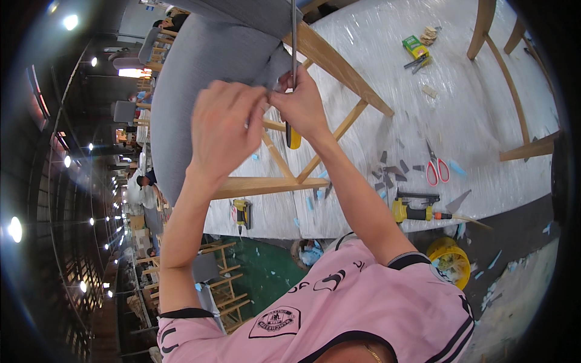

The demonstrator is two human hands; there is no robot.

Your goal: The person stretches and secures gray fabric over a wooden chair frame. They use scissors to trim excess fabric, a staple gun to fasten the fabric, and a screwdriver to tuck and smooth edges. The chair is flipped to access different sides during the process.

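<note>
Chair at left, its grey padding far and left of the fingers, wooden legs pointing right; left hand blurred over it, fingers curled, though whether they grip I cannot tell; loose cloth just beyond the fingertips at the padding's right edge, right hand nearer to it; screwdriver clamped in that hand's bent fingers, long axis running near to far, handle near; farther right, staple gun and scissors on the film-covered table
</note>
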